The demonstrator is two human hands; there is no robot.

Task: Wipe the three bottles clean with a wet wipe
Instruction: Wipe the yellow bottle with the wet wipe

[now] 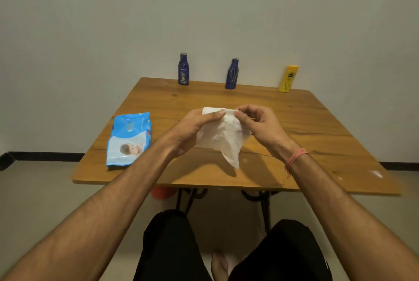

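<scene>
While both forearms reach out over the wooden table [294, 126], the two hands meet above its middle and share one white wet wipe [223, 138]. Beyond the hands, along the table's far edge against the pale wall [204, 9], three bottles stand upright and well apart from each other: a dark blue bottle [183, 69] beyond the left hand, a second dark blue bottle [232, 74] straight ahead between the hands, and a yellow bottle [288, 78] beyond the right hand. None of them is touched. Out past the left hand, near the table's left edge, a blue pack of wipes [129, 139] lies flat. The left hand [197, 126] has its fingers curled and pinches the wipe's top edge under the thumb. The right hand [260, 122] has its fingers bent inward and pinches the same top edge just beside the left thumb. From these two grips the wipe hangs loose and crumpled, its lowest corner drooping toward the tabletop. A thin red thread [295, 158] circles the right wrist.
</scene>
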